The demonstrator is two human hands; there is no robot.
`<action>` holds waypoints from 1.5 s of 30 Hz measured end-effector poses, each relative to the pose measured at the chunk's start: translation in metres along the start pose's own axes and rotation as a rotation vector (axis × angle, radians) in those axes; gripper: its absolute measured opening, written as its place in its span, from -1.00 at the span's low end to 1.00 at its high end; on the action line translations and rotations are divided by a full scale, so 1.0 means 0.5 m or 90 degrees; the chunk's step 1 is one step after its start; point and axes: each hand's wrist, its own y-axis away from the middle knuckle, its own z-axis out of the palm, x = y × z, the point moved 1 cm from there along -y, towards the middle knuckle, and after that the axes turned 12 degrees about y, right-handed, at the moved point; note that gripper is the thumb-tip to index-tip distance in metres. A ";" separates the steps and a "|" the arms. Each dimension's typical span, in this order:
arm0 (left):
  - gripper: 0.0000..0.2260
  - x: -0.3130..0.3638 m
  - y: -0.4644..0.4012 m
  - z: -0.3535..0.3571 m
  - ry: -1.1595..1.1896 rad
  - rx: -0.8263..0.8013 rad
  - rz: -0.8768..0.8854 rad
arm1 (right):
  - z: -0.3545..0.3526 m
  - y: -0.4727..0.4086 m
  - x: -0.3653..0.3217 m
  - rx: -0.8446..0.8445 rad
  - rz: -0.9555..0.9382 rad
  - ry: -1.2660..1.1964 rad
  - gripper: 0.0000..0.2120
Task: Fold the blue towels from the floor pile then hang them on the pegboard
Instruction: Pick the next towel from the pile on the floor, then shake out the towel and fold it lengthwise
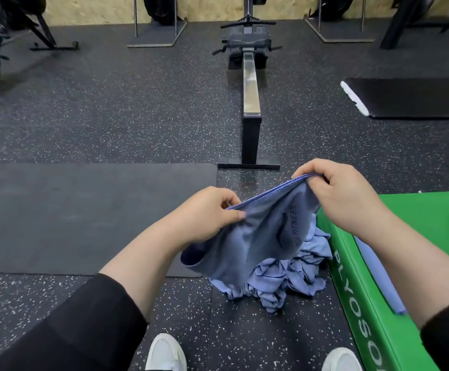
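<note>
A blue towel (258, 234) printed with "FITNESS" hangs in the air in front of me, stretched along its top edge. My left hand (207, 212) pinches that edge at the left end. My right hand (335, 191) grips the edge at the right end, slightly higher and farther away. Below the held towel, a crumpled pile of blue towels (285, 279) lies on the speckled floor. Another blue towel (378, 277) lies folded flat on top of the green box, partly under my right forearm. No pegboard is in view.
A green plyo box (365, 303) stands at my right, touching the pile. A dark mat (84, 215) lies on the floor to the left. A rowing machine (250, 103) runs straight ahead. A black mat (419, 97) lies far right. My white shoes show at the bottom edge.
</note>
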 end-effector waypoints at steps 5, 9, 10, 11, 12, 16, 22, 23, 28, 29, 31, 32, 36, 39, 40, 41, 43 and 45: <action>-0.84 -0.020 0.011 -0.026 -0.102 0.028 -0.040 | -0.001 0.002 -0.002 0.015 0.002 -0.029 -0.67; -0.84 -0.036 0.014 -0.045 -0.210 0.067 -0.069 | -0.001 -0.002 0.007 0.034 0.023 -0.017 -0.68; -0.84 -0.042 0.013 -0.052 -0.221 0.082 -0.086 | -0.002 -0.004 0.011 0.043 0.030 -0.025 -0.68; -0.83 -0.049 0.013 -0.060 -0.230 0.095 -0.105 | -0.004 -0.005 0.015 0.053 0.036 -0.033 -0.68; -0.83 -0.055 0.012 -0.068 -0.246 0.106 -0.127 | -0.005 -0.006 0.018 0.060 0.040 -0.035 -0.67; -0.86 -0.071 0.018 -0.096 -0.309 0.170 -0.204 | -0.009 -0.004 0.034 0.035 0.052 -0.012 -0.67; -0.83 -0.062 0.026 -0.119 -0.092 0.274 -0.230 | -0.007 -0.009 0.070 -0.002 0.060 0.043 -0.82; -0.82 -0.055 0.027 -0.118 0.002 0.286 -0.224 | -0.010 -0.008 0.076 0.002 0.068 0.053 -0.84; -0.77 -0.019 0.045 -0.119 0.328 0.307 -0.214 | -0.032 0.000 0.084 0.032 0.103 0.018 -0.89; -0.76 -0.016 0.047 -0.120 0.352 0.297 -0.209 | -0.034 0.002 0.084 0.034 0.108 -0.001 -0.88; -0.74 -0.018 0.048 -0.124 0.349 0.268 -0.183 | -0.037 0.002 0.087 0.043 0.121 -0.062 -0.89; -0.74 -0.022 0.049 -0.126 0.329 0.249 -0.163 | -0.039 0.002 0.089 0.047 0.130 -0.091 -0.90; -0.81 -0.031 0.053 -0.126 0.088 0.232 -0.071 | -0.048 0.005 0.091 0.056 0.144 -0.129 -0.89; -0.86 -0.020 0.057 -0.122 0.020 0.277 -0.003 | -0.057 0.011 0.092 0.084 0.109 -0.034 -0.88; -0.86 -0.013 0.058 -0.124 0.047 0.291 0.025 | -0.064 0.011 0.092 0.112 0.099 -0.010 -0.90; -0.87 -0.006 0.058 -0.129 0.094 0.309 0.047 | -0.074 0.012 0.092 0.138 0.092 -0.006 -0.91; -0.88 0.001 0.060 -0.143 0.168 0.336 0.069 | -0.089 0.012 0.091 0.161 0.072 -0.014 -0.89; -0.87 0.000 0.063 -0.150 0.132 0.328 0.059 | -0.093 0.017 0.090 0.157 0.050 -0.009 -0.87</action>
